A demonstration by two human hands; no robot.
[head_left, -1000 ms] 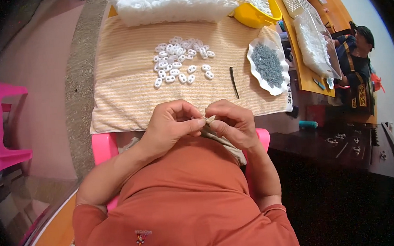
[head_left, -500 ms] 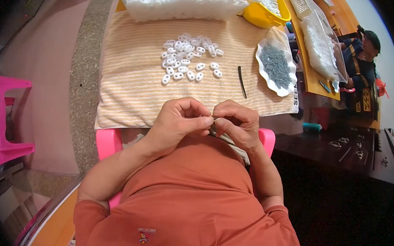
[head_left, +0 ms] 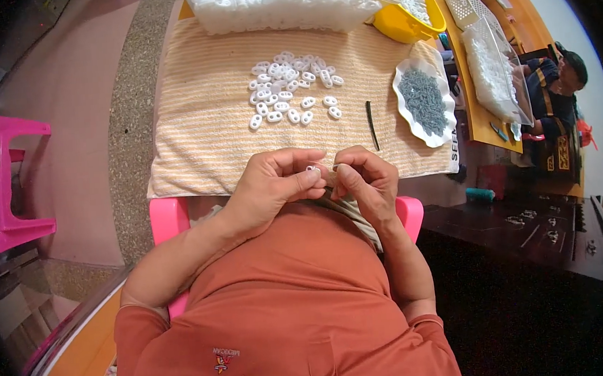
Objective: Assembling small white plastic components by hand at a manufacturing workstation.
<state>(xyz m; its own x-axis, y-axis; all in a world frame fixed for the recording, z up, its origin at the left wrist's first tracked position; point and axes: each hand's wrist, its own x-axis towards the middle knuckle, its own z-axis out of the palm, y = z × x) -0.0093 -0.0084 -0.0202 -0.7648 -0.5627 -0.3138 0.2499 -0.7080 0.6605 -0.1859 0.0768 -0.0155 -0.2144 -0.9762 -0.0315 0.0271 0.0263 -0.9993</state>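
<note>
My left hand [head_left: 273, 186] pinches a small white plastic piece [head_left: 310, 168] between thumb and forefinger, close to my chest. My right hand [head_left: 364, 180] meets it fingertip to fingertip, pinching something tiny that I cannot make out. Both hands hover over the near edge of a striped beige towel [head_left: 199, 125]. A heap of the same white oval pieces [head_left: 291, 87] lies further out on the towel. A short dark stick [head_left: 371, 114] lies to the right of the heap.
A scalloped white plate [head_left: 409, 121] with small grey parts sits at the towel's right edge. A clear tub [head_left: 282, 8] of white pieces and a yellow bowl [head_left: 402, 24] stand at the back. A pink stool [head_left: 8, 187] is at left. Another person [head_left: 553, 90] sits at far right.
My view has tilted, so the towel and heap sit lower in the picture. My hands stay pressed together, with the white piece now showing at my left fingertips.
</note>
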